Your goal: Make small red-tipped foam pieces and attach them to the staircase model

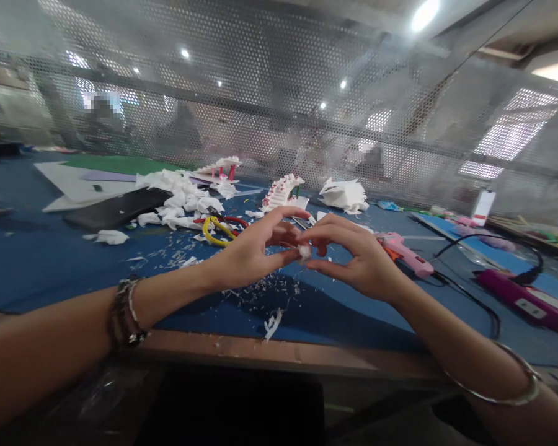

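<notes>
Between the fingertips of both hands is a small white fluffy tuft [304,251], perhaps tissue or cotton; I cannot make out which. My left hand [260,244] pinches it from the left, thumb below and fingers curled above. From the other side my right hand [356,254] closes thumb and fingers on it. Both hands hover over the blue table top [353,316]. White paper shreds [273,323] lie on the table below them. Behind my left hand are yellow-handled pliers [217,231], and a pink glue gun [407,254] lies right of my right hand.
Crumpled white tissue [181,192] and a black flat object [118,209] lie left, by green sheets [116,164]. A small white-and-red stair model [281,192] stands behind the hands. At right are a purple power strip [525,300] and black cable [474,297]. Perforated metal mesh [270,80] rises behind.
</notes>
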`<state>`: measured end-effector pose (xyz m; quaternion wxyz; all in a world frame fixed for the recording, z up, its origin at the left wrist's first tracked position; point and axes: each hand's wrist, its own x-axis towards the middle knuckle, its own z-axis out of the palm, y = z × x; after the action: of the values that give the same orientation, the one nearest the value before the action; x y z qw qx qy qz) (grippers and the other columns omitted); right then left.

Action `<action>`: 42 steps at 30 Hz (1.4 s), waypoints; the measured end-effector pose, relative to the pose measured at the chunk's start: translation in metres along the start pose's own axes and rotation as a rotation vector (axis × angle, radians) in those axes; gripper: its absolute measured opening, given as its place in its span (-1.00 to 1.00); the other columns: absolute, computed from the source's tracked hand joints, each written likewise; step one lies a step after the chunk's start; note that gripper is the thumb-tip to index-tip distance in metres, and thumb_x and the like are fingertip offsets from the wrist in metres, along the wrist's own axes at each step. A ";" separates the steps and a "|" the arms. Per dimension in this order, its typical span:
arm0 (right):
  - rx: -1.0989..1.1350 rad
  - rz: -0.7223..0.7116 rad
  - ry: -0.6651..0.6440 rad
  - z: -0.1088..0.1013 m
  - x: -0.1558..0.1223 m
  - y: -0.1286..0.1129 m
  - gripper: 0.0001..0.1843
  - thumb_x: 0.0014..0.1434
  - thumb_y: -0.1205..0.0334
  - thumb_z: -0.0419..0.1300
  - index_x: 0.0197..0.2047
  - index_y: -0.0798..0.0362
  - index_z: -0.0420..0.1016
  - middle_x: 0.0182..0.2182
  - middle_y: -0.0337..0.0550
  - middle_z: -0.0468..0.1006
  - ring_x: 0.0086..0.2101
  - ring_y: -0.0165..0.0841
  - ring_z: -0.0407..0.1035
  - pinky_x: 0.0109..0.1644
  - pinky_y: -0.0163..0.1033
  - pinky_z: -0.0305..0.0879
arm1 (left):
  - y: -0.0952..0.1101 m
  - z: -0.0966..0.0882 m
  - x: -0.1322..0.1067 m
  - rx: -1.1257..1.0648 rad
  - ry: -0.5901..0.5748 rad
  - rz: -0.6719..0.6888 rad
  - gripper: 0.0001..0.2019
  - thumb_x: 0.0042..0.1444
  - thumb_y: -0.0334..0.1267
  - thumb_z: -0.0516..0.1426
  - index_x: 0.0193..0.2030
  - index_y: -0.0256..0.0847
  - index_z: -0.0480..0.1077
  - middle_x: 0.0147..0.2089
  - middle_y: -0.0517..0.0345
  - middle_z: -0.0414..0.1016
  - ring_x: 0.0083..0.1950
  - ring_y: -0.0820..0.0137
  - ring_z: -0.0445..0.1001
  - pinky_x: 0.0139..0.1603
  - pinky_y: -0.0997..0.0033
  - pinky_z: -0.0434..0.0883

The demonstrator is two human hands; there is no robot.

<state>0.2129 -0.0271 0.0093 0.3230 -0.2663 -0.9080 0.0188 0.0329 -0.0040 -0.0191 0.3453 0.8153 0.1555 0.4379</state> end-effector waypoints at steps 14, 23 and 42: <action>0.052 0.014 -0.040 -0.003 0.000 -0.001 -0.82 0.11 0.35 0.04 -0.22 0.02 0.42 -0.38 -0.20 0.38 -0.35 -0.46 0.27 -0.27 -0.30 0.20 | 0.001 -0.002 0.001 -0.103 -0.081 -0.048 -0.57 0.01 -0.42 0.02 0.05 -0.23 0.03 -0.26 0.08 0.39 -0.24 0.44 0.42 -0.26 0.48 0.39; 0.195 0.180 0.079 -0.002 -0.001 -0.002 -0.81 0.09 0.30 0.01 -0.19 0.10 0.32 -0.43 -0.23 0.37 -0.44 -0.52 0.27 -0.40 -0.38 0.22 | -0.003 -0.001 0.002 -0.198 -0.006 -0.091 -0.59 0.00 -0.43 0.03 0.02 -0.20 0.05 -0.30 0.18 0.23 -0.35 0.54 0.33 -0.37 0.55 0.34; 0.092 0.329 0.022 0.004 -0.002 0.007 -0.93 0.10 0.36 -0.01 -0.41 0.10 0.24 -0.57 -0.31 0.35 -0.60 -0.58 0.24 -0.51 -0.41 0.17 | -0.001 -0.004 0.007 -0.351 0.027 -0.174 -0.64 -0.03 -0.46 0.04 -0.05 -0.24 0.12 -0.40 0.24 0.19 -0.42 0.57 0.27 -0.44 0.60 0.28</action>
<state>0.2157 -0.0216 0.0035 0.3374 -0.3966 -0.8466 0.1102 0.0336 0.0025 -0.0136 0.5165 0.7201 0.1514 0.4379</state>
